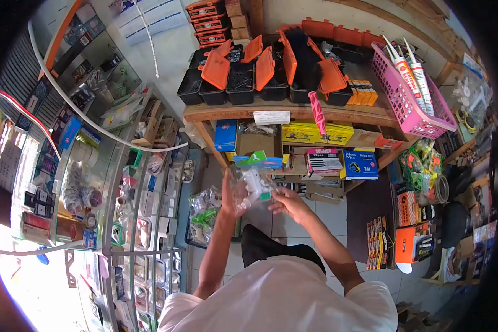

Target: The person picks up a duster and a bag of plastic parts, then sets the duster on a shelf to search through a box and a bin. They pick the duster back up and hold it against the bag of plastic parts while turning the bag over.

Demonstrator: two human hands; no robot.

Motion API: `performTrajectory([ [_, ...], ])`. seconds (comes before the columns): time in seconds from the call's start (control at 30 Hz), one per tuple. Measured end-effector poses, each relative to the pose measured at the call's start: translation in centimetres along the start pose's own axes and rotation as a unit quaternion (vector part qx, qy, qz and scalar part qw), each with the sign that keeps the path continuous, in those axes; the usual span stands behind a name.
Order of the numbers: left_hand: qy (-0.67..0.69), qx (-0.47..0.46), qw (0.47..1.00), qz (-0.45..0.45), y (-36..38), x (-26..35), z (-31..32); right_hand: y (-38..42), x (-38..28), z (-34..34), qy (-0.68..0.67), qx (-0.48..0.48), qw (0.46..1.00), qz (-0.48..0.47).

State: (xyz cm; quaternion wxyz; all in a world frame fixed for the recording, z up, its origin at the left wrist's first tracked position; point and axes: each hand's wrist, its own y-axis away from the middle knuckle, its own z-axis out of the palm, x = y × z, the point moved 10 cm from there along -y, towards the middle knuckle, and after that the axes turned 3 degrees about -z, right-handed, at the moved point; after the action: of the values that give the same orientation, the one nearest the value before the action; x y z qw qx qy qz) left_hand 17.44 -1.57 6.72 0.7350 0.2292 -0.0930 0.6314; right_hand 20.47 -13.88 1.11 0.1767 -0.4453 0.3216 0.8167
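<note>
Noting clear packet (253,185) between both hands: left hand (227,195) grips one side, right hand (291,205) part-open at lower corner; probably light, slippery, pliable, best held by its edges.

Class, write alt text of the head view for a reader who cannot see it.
In a cluttered shop, a person's left hand holds a clear plastic bag of white items, the right hand at its edge. Ahead, a wooden table bears black bins with orange lids and a pink basket with white tubes; glass shelves stand at left.
</note>
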Motion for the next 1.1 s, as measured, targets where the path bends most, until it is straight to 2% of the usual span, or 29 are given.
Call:
performTrajectory([
  [0.03, -0.001, -0.002, 1.0, -0.002, -0.8, 0.9, -0.1, -0.7, -0.3, -0.4, -0.001, 0.002, 1.0, -0.002],
  [0.1, -0.095, -0.01, 0.995, -0.033, -2.5, 2.1, 0.9, -1.9, -2.4, -1.0, -0.055, 0.027, 0.997, -0.04],
  [0.17, -0.141, 0.046, 0.989, -0.012, -3.1, 4.0, 0.6, -3.0, -4.2, -1.2, -0.076, 0.046, 0.994, -0.062],
  [0.23, -0.289, 0.101, 0.951, 0.051, -4.2, 6.5, -0.9, -4.4, -5.7, -2.2, -0.094, 0.082, 0.987, -0.098],
  [0.3, -0.283, 0.106, 0.953, 0.031, -5.6, 7.4, -1.1, -5.9, -6.4, -2.4, -0.113, 0.103, 0.983, -0.101],
  [0.37, -0.313, 0.084, 0.944, 0.062, -7.2, 8.7, -1.3, -7.2, -7.3, -2.9, -0.147, 0.138, 0.972, -0.119],
  [0.43, -0.28, 0.089, 0.954, 0.065, -9.2, 9.8, -1.6, -8.3, -8.4, -2.9, -0.134, 0.14, 0.972, -0.129],
  [0.5, -0.244, 0.114, 0.958, 0.098, -11.6, 11.5, -2.7, -9.4, -9.3, -2.6, -0.198, 0.12, 0.962, -0.143],
  [0.63, -0.239, 0.137, 0.948, 0.157, -16.2, 14.0, -3.8, -7.5, -9.1, -1.9, -0.153, 0.124, 0.972, -0.129],
  [0.7, -0.265, 0.112, 0.947, 0.145, -21.6, 15.4, -8.8, -6.0, -7.5, -2.4, -0.141, 0.128, 0.976, -0.108],
  [0.77, -0.172, 0.0, 0.979, 0.112, -26.7, 15.3, -12.2, -4.6, -5.4, -3.0, -0.117, 0.117, 0.982, -0.092],
  [0.87, -0.179, -0.01, 0.977, 0.118, -30.0, 14.9, -12.1, -2.2, -2.4, -4.5, -0.086, 0.156, 0.982, -0.066],
  [0.97, -0.292, 0.045, 0.941, 0.165, -31.3, 14.9, -11.3, 0.1, 0.4, -5.6, -0.08, 0.166, 0.982, -0.044],
  [1.1, -0.467, 0.116, 0.848, 0.223, -31.5, 15.6, -10.8, 2.6, 3.2, -6.6, -0.078, 0.188, 0.979, -0.003],
])
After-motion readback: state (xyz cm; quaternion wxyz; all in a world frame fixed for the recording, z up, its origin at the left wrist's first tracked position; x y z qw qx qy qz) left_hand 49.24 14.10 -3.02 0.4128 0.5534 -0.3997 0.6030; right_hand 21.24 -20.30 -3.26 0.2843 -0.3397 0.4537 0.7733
